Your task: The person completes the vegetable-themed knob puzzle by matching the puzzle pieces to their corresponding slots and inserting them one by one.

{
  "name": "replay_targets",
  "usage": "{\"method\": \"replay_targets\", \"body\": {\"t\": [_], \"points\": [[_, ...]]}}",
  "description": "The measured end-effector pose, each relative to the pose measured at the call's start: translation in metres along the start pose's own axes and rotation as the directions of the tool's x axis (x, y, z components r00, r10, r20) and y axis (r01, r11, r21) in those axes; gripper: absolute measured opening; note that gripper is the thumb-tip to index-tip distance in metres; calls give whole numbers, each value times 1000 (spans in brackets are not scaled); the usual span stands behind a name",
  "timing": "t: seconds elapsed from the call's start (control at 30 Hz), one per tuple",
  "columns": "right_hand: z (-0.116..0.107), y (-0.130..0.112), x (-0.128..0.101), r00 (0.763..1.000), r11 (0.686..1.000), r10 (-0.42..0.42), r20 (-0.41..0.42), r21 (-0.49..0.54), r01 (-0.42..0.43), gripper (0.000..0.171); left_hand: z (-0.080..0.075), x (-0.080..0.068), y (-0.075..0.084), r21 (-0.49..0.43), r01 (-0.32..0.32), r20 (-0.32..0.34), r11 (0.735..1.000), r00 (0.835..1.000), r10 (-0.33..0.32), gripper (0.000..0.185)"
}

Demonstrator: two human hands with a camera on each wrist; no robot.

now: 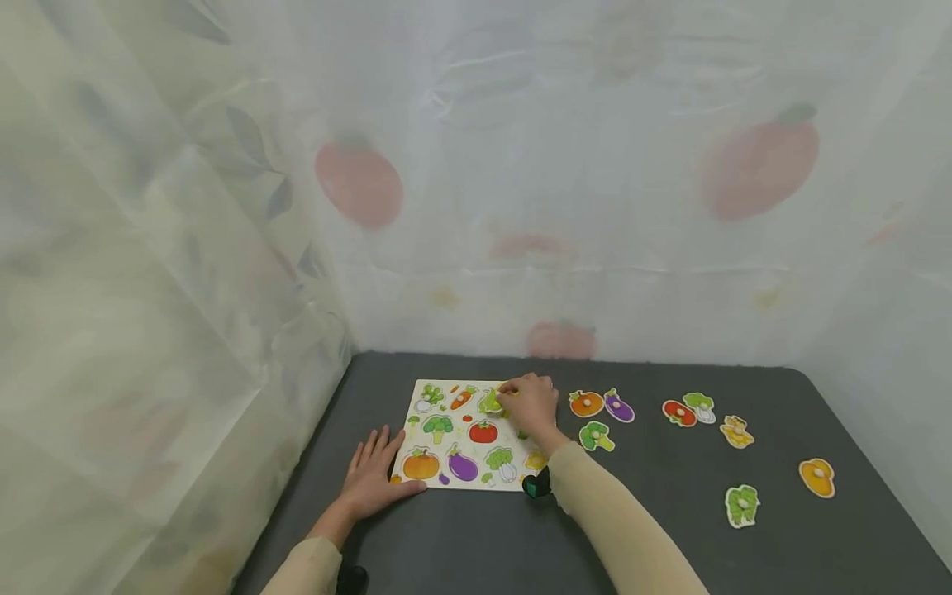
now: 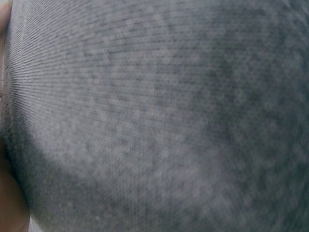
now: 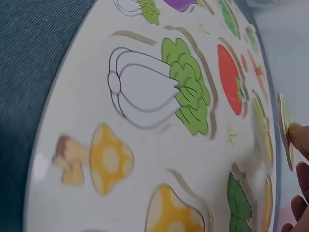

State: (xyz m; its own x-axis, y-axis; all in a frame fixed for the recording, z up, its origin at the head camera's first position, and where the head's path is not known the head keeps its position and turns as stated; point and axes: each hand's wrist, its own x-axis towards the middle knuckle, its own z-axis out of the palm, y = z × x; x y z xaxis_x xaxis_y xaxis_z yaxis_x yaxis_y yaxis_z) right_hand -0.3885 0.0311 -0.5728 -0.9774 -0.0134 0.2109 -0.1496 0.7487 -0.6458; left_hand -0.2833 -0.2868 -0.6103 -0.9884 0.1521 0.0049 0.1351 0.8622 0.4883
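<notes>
A white vegetable puzzle board (image 1: pixel 476 479) lies flat on the dark table. My right hand (image 1: pixel 530 405) is over the board's upper right part, and it pinches a thin puzzle piece (image 3: pixel 285 130) with a light-green face between thumb and fingers. In the right wrist view the piece stands tilted on edge, above the far recesses; its picture is mostly turned away. My left hand (image 1: pixel 373 479) rests with spread, straight fingers beside the board's left edge, the thumb along its lower left corner. Pictured on the board are a tomato (image 1: pixel 483 432), an eggplant (image 1: pixel 463 465) and a cabbage (image 3: pixel 145 89).
Right of the board lie loose pieces: a pumpkin (image 1: pixel 586 404), an eggplant piece (image 1: pixel 619 406) and a broccoli (image 1: pixel 597 436). Farther right are a tomato piece (image 1: pixel 679 413), a bok choy (image 1: pixel 700 406), a leafy green piece (image 1: pixel 741 506) and yellow pieces (image 1: pixel 817 478). Patterned curtains (image 1: pixel 558 207) hang behind.
</notes>
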Motion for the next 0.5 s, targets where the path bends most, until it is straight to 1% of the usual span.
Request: {"method": "replay_targets", "body": {"t": [0.17, 0.33, 0.47, 0.5], "points": [[6, -7, 1, 1000, 1000, 4, 1, -25, -4, 13, 2, 0, -3, -19, -19, -19, 1000, 1000, 19, 114], [13, -7, 4, 1000, 999, 28, 4, -45, -27, 11, 6, 1, -6, -4, -22, -32, 1000, 999, 21, 115], [19, -3, 6, 999, 998, 32, 4, -61, -32, 10, 6, 1, -6, 0, -15, -26, 1000, 1000, 15, 116], [20, -2, 6, 999, 998, 32, 1, -61, -32, 10, 5, 2, -6, 8, -6, -13, 1000, 1000, 6, 116]]}}
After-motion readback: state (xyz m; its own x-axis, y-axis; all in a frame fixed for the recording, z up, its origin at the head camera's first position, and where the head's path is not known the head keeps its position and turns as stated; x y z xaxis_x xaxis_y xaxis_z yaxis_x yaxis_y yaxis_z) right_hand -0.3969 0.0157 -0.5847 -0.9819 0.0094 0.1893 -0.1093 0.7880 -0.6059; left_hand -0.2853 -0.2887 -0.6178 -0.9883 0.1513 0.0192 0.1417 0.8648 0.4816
